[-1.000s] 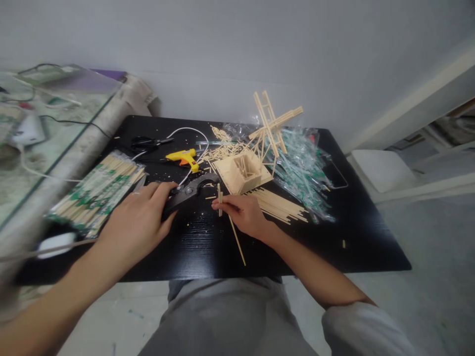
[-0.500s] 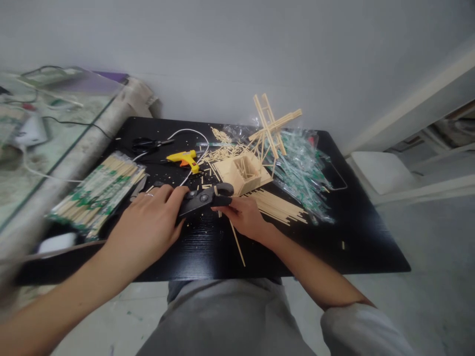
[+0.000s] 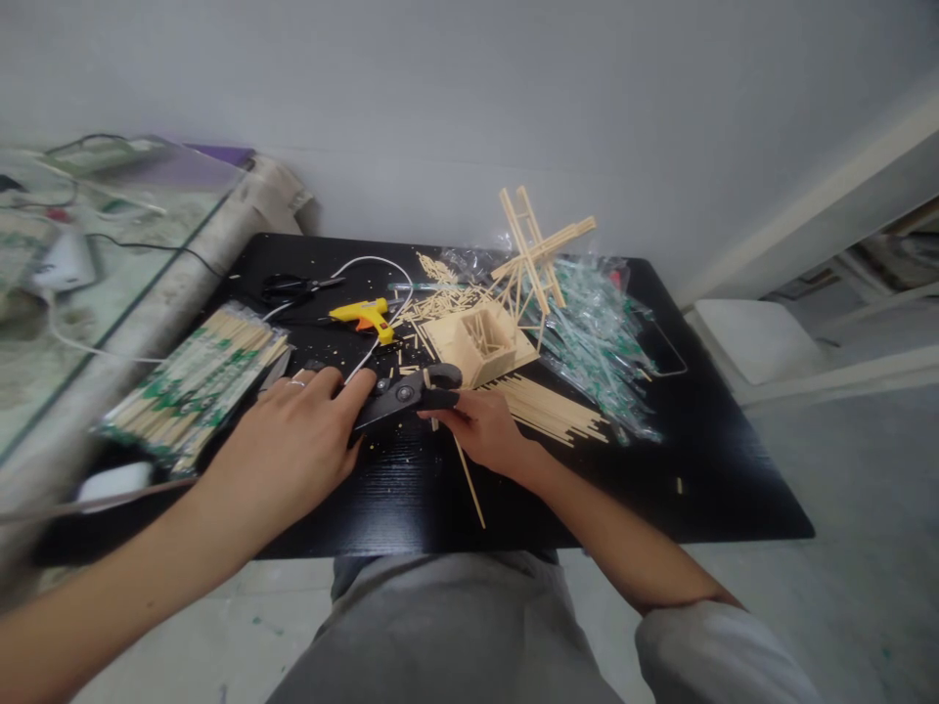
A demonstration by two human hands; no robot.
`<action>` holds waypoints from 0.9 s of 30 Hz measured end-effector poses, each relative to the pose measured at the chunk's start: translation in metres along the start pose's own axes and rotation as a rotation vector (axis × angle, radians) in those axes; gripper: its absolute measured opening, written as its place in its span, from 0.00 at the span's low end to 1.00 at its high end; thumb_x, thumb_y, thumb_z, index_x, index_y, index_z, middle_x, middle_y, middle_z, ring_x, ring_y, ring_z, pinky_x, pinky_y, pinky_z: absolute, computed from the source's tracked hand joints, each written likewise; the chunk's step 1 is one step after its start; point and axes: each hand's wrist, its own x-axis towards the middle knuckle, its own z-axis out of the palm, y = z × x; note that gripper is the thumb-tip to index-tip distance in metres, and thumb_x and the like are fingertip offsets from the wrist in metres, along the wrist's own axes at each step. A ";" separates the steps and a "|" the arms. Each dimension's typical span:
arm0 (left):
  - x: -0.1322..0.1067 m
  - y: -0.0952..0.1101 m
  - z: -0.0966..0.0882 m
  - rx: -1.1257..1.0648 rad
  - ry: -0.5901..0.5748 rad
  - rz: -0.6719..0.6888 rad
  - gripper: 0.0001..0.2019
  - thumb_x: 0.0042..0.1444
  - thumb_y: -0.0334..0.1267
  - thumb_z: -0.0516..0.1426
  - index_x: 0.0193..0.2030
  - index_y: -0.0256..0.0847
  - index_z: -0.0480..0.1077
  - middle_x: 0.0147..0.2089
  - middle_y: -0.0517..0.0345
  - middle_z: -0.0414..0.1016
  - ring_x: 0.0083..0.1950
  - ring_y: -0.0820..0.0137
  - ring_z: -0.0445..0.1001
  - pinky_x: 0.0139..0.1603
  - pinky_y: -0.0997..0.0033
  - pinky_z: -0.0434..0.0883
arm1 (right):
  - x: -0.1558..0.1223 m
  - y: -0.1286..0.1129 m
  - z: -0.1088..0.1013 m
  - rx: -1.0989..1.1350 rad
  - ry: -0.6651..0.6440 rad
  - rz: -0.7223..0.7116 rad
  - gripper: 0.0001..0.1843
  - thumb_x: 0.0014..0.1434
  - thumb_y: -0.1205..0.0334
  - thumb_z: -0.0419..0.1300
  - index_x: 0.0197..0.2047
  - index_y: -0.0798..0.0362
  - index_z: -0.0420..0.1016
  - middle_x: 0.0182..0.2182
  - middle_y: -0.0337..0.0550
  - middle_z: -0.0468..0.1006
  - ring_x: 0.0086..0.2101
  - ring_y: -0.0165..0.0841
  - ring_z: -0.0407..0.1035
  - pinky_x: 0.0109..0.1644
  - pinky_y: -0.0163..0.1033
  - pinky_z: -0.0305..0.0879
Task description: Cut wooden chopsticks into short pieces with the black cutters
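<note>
My left hand (image 3: 300, 430) is wrapped around the handles of black pruning shears (image 3: 403, 394), whose curved jaws point right. My right hand (image 3: 488, 427) is closed at the tips of those jaws, with its fingers pinching a thin wooden stick (image 3: 469, 481) that slants down toward the table's front edge. The stick's upper end is hidden by the fingers and the jaws. Just beyond my right hand sits a small wooden model (image 3: 480, 342) with an open box on a flat base. Crossed ladder-like wooden blades (image 3: 532, 249) rise behind it.
Loose sticks (image 3: 554, 409) lie right of my right hand. Clear and green wrappers (image 3: 598, 337) heap at the right. A yellow glue gun (image 3: 365, 315), black scissors (image 3: 297, 286) and packed chopsticks (image 3: 201, 376) lie on the left side of the black table (image 3: 704, 469).
Both hands, the shears and the stick stay in nearly the same place. My left hand's grip shifts only very slightly.
</note>
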 end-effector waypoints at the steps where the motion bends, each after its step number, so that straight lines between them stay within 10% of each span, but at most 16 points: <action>1: 0.000 0.000 0.000 0.001 -0.005 0.000 0.16 0.61 0.35 0.55 0.54 0.36 0.71 0.38 0.46 0.73 0.41 0.50 0.77 0.44 0.53 0.74 | 0.000 0.000 0.000 -0.001 -0.001 -0.004 0.16 0.71 0.56 0.61 0.35 0.54 0.84 0.26 0.41 0.82 0.23 0.28 0.69 0.31 0.32 0.60; 27: -0.004 -0.001 0.006 0.061 -0.062 -0.011 0.16 0.58 0.26 0.49 0.50 0.40 0.70 0.37 0.48 0.75 0.37 0.55 0.77 0.39 0.58 0.72 | 0.000 0.003 0.003 -0.020 -0.016 -0.020 0.13 0.71 0.57 0.62 0.38 0.52 0.85 0.30 0.43 0.85 0.29 0.31 0.77 0.35 0.33 0.65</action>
